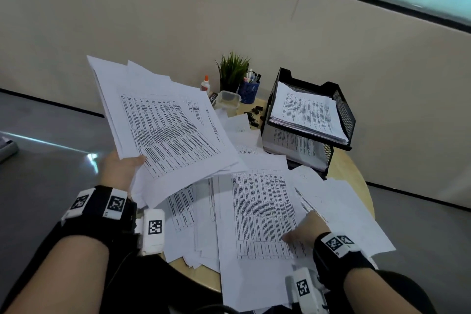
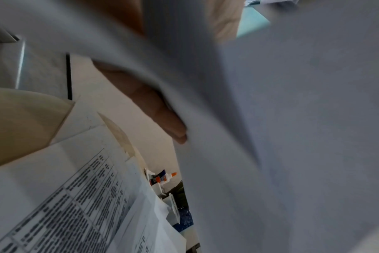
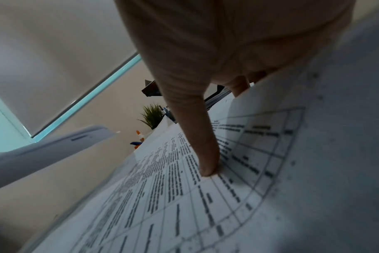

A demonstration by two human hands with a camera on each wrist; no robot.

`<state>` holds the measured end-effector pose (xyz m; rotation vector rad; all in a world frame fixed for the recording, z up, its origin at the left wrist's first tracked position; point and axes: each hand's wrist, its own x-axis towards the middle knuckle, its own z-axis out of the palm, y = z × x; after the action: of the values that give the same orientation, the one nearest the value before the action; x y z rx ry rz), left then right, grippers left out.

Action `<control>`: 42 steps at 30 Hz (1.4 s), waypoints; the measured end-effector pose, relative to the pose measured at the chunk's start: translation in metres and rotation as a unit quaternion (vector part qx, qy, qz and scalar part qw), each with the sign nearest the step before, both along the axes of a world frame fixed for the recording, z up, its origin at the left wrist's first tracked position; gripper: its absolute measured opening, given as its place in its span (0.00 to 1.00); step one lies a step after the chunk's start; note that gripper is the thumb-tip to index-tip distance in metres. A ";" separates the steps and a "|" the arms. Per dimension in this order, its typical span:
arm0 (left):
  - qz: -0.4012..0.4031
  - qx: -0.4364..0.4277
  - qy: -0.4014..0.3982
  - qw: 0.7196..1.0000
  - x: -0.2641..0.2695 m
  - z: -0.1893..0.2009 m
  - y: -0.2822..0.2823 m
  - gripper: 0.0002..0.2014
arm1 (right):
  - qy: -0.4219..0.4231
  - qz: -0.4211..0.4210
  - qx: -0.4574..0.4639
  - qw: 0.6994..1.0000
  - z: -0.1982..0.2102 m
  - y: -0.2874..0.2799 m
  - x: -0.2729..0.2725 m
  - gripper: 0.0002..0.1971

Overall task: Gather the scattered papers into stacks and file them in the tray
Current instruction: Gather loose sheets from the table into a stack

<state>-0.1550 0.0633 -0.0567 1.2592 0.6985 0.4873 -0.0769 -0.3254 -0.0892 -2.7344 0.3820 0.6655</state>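
Left hand: a loose sheaf of printed sheets is pinched at its near corner, thumb on top and fingers beneath, and is held raised and tilted above the round table, to the left of the tray.

Right hand: laid on a printed sheet in front of the tray, thumb pressed flat onto the table of text, other fingers tucked under the sheet's curled right edge.

Scattered papers: spread overlapping across the table, in front of and to the left of the tray, some overhanging the near rim.

Two-tier black mesh tray: set at the table's far right; a stack of papers is held in the upper tier, more in the lower.

Left of the tray, at the table's far edge: black binder clips, blue pen cup, potted plant, clear lidded box, glue bottle.
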 end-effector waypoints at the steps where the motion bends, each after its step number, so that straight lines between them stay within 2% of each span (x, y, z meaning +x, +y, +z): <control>1: 0.002 0.002 0.001 1.000 -0.001 0.003 -0.004 0.19 | 0.000 0.007 0.006 1.000 0.001 0.001 0.000 0.42; 4: 0.015 0.011 0.000 1.000 -0.001 0.006 -0.012 0.19 | -0.022 0.033 0.011 0.999 0.007 0.001 -0.002 0.18; 7: 0.026 0.015 -0.002 1.000 -0.002 0.008 -0.014 0.18 | -0.069 0.043 0.039 0.996 0.014 -0.006 -0.002 0.12; 10: 0.033 0.016 0.014 0.999 -0.002 0.008 -0.012 0.18 | -0.107 0.083 0.034 0.990 0.031 -0.011 -0.007 0.13; 13: 0.025 0.016 0.014 0.999 -0.004 0.010 -0.013 0.18 | -0.137 0.117 0.031 0.983 0.060 -0.013 -0.014 0.01; 15: 0.015 0.014 0.010 1.000 -0.006 0.014 -0.018 0.18 | -0.160 0.118 0.032 0.979 0.081 -0.015 -0.019 0.07; 18: 0.000 0.023 0.029 0.999 0.000 0.006 -0.017 0.19 | -0.206 0.110 0.053 0.971 0.118 -0.018 -0.023 0.09; 20: -0.053 0.022 0.040 0.998 0.008 -0.003 -0.016 0.22 | -0.239 0.106 0.055 0.963 0.144 -0.017 -0.024 0.11; 23: -0.106 0.017 0.048 0.993 0.014 -0.012 -0.029 0.17 | -0.308 0.120 0.037 0.943 0.180 -0.017 -0.018 0.13; 25: -0.134 0.038 0.065 0.988 0.018 -0.017 -0.047 0.18 | -0.342 0.122 0.033 0.931 0.197 -0.017 -0.012 0.15; 28: -0.190 0.059 0.130 0.971 0.021 -0.028 -0.066 0.18 | -0.361 0.119 0.041 0.924 0.212 -0.013 -0.006 0.13; 30: -0.231 0.063 0.194 0.951 0.021 -0.036 -0.069 0.22 | -0.357 0.115 0.068 0.925 0.212 -0.008 -0.002 0.13; 33: -0.280 0.100 0.290 0.910 0.016 -0.044 -0.071 0.36 | -0.306 0.105 0.118 0.939 0.193 -0.001 0.001 0.10; 35: -0.239 0.104 0.300 0.918 0.016 -0.049 -0.068 0.30 | -0.272 0.108 0.136 0.947 0.171 0.004 0.005 0.09; 38: -0.183 0.100 0.250 0.946 0.018 -0.056 -0.063 0.20 | -0.222 0.087 0.159 0.958 0.139 0.016 0.004 0.04; 40: -0.181 0.099 0.247 0.947 0.020 -0.058 -0.063 0.13 | -0.176 0.072 0.181 0.965 0.113 0.021 0.004 0.04; 42: -0.222 0.108 0.280 0.928 0.019 -0.059 -0.067 0.08 | -0.131 0.059 0.190 0.971 0.086 0.025 0.005 0.04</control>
<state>-0.1359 -0.0034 -0.1157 1.7364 0.8106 -0.1909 -0.0718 -0.3007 -0.0031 -2.4434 0.0240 0.3516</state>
